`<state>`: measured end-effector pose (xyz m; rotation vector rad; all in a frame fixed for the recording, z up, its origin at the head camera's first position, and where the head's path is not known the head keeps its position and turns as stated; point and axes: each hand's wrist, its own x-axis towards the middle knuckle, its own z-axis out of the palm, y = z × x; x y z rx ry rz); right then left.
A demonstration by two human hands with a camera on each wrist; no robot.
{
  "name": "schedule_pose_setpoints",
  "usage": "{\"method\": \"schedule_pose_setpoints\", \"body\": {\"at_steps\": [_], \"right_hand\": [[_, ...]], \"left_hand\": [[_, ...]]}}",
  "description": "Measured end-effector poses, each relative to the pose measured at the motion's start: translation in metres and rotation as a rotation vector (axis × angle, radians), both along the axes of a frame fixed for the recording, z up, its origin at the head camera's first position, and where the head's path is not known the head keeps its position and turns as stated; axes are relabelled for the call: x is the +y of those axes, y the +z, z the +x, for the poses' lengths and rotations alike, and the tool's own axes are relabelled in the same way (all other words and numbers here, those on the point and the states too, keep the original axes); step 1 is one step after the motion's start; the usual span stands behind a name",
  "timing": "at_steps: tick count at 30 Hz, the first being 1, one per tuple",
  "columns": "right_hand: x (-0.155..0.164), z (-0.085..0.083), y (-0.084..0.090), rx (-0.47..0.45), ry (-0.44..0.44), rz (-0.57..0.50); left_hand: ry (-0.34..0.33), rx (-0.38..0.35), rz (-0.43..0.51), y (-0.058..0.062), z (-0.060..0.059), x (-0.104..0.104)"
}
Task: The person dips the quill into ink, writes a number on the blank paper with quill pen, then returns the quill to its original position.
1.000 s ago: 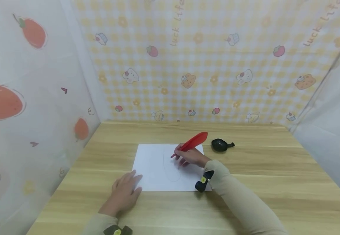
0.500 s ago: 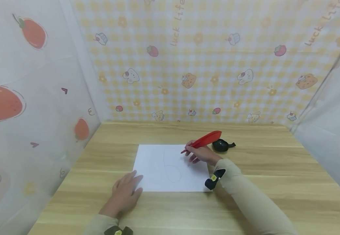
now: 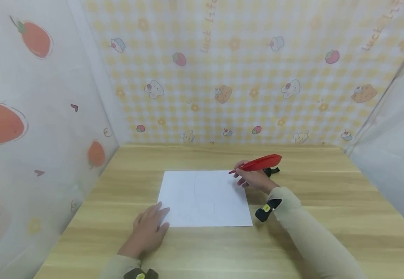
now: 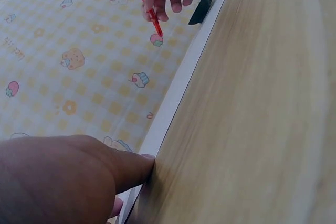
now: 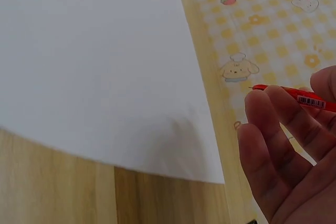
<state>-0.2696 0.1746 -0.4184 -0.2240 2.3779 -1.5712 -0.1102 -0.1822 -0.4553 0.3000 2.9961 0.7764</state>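
A white sheet of paper [image 3: 188, 197] lies on the table and bears a faint thin line with a rounded lower curve. My left hand [image 3: 148, 228] rests at its lower left edge, fingers extended; in the left wrist view the thumb [image 4: 134, 169] presses on the paper's edge. Over the paper's upper right corner, my right hand [image 3: 254, 179] pinches a red feather pen [image 3: 262, 162] between thumb and fingers, the feather slanting up to the right. In the right wrist view the pen's barrel [image 5: 310, 100] carries a barcode label, and its thin tip is raised above the paper.
Behind the right hand sits a glossy black rounded thing with a short tail [image 3: 275, 170], mostly hidden by hand and feather. The wooden table [image 3: 202, 252] ends at a back wall of yellow checked cloth [image 3: 236, 77]. Pale printed sheeting [image 3: 55, 155] hangs at the left.
My right hand has moved right and slightly back with the feather pen, from the paper's middle to its upper right corner, now covering most of the black thing. The left hand has stayed put.
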Motion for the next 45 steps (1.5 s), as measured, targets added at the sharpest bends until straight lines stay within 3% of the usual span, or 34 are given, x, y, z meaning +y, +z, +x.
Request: {"method": "schedule_pose_setpoints", "body": {"at_steps": [8, 16, 23, 38, 41, 45], "right_hand": [[0.024, 0.000, 0.002, 0.034, -0.020, 0.055], [0.039, -0.002, 0.003, 0.168, 0.019, 0.100], [0.056, -0.004, 0.001, 0.279, 0.040, 0.174], [0.084, -0.005, 0.000, 0.343, 0.022, 0.204], [0.087, -0.005, -0.001, 0.412, 0.001, 0.243], [0.092, -0.005, -0.005, 0.629, -0.022, 0.284]], "left_hand": [[-0.009, -0.012, -0.008, 0.000, -0.001, 0.001], [0.002, -0.015, 0.001, 0.006, 0.002, -0.001], [0.003, -0.015, 0.009, 0.002, 0.000, -0.002], [-0.010, 0.005, 0.015, -0.004, -0.001, -0.001], [-0.016, -0.001, 0.016, -0.004, -0.001, -0.002], [-0.017, 0.008, 0.019, -0.002, -0.001, -0.002]]}}
